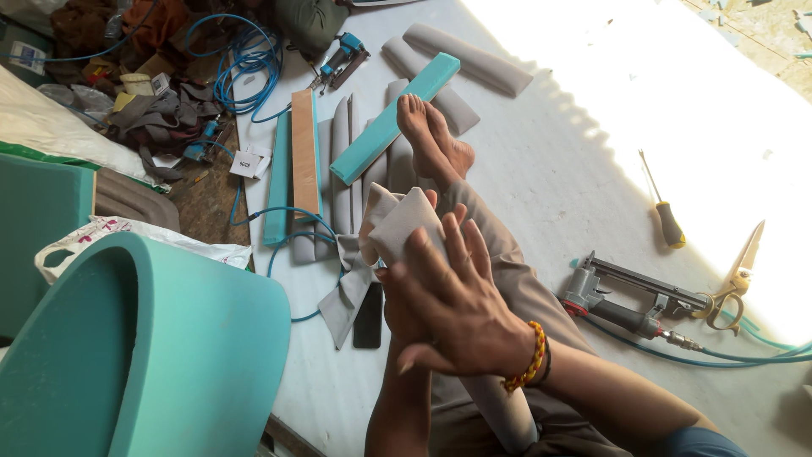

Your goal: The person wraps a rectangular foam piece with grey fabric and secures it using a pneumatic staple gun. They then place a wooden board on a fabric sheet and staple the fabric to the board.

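Observation:
I sit on a white floor sheet (pixel 541 161) with one leg stretched out and my bare foot (pixel 431 140) pointing away. A long grey fabric-covered padded piece (pixel 404 227) rests along my leg. My right hand (pixel 461 313), with a beaded bracelet at the wrist, lies flat on it with fingers spread. My left hand (pixel 396 315) is mostly hidden under the right one and grips the piece from below; one fingertip shows at the fabric's top edge. Loose grey fabric (pixel 338 300) hangs off to the left.
To the right lie a pneumatic stapler (pixel 630 300) on a blue hose, scissors (pixel 736 283) and a screwdriver (pixel 668 222). A big teal foam block (pixel 152 355) fills the lower left. Teal strips (pixel 393 118), grey padded pieces (pixel 469 59), a second stapler (pixel 340 59) and a black phone (pixel 368 315) lie ahead.

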